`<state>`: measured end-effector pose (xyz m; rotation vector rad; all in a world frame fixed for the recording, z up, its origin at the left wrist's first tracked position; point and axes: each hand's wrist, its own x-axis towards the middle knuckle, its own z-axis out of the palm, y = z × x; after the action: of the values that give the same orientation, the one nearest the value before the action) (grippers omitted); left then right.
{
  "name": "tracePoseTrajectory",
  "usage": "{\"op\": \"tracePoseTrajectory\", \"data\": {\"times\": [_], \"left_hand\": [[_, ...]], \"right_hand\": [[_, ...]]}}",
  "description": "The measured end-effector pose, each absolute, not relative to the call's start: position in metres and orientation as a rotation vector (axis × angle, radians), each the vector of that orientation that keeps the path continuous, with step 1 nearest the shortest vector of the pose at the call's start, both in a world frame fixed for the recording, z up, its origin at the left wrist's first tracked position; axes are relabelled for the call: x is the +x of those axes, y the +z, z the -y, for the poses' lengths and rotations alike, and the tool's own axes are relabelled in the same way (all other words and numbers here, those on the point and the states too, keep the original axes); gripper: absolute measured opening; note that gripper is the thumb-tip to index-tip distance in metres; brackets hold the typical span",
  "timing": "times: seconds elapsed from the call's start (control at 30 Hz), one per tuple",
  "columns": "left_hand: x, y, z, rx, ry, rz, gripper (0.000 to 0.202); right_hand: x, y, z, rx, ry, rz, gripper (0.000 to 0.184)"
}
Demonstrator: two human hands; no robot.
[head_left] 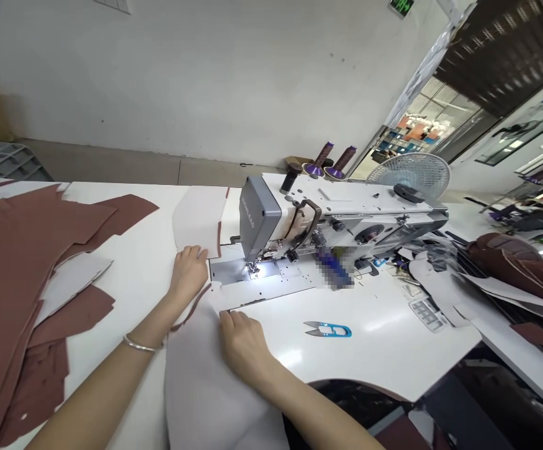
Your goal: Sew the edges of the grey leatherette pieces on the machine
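A large pale sheet panel (224, 387) with a brown edge strip hangs over the near table edge, left of the sewing machine's needle area. My right hand (243, 344) has its fingers curled around the panel's upper right edge. My left hand (190, 272) is closed at the lower edge of another pale section (196, 219) with brown strips; whether both sections are one piece is hidden by the hand. The sewing machine (294, 219) has its lamp lit over the metal needle plate (229, 273). Both hands are left of and below the presser foot (253, 267).
Brown cut pieces (13, 244) are heaped at the left. Blue-handled thread snips (328, 329) lie right of my right hand. Two thread cones (320, 159) stand behind the machine. Scraps and more brown pieces (510, 262) lie at the right, with a fan (412, 175) behind.
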<state>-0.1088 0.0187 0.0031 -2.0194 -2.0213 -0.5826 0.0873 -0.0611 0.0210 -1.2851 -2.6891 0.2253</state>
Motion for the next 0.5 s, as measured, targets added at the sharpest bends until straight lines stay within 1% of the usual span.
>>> {"op": "tracePoseTrajectory", "data": {"times": [0.07,0.13,0.23,0.33,0.4,0.47,0.5], "left_hand": [[-0.111,0.003,-0.019,-2.035,-0.603,2.035,0.038],[-0.113,0.004,-0.018,-2.053,-0.613,2.030,0.039],[-0.117,0.004,-0.014,-2.100,-0.621,2.009,0.038],[-0.125,0.007,-0.007,-2.153,-0.639,1.997,0.036],[-0.136,0.014,0.001,-2.186,-0.821,2.099,0.031],[-0.152,0.028,0.016,-2.146,-1.162,2.321,0.027],[-0.161,0.037,0.027,-2.084,-1.343,2.438,0.030]], "right_hand": [[0.089,0.025,0.071,-1.115,0.341,2.715,0.017],[0.095,0.038,0.075,-0.994,0.563,2.679,0.015],[0.106,0.074,0.075,-0.808,0.907,2.528,0.016],[0.109,0.114,0.077,-0.663,1.047,2.361,0.021],[0.106,0.132,0.080,-0.571,1.069,2.304,0.022],[0.099,0.138,0.082,-0.551,1.076,2.237,0.024],[0.095,0.138,0.081,-0.584,1.079,2.183,0.023]]}}
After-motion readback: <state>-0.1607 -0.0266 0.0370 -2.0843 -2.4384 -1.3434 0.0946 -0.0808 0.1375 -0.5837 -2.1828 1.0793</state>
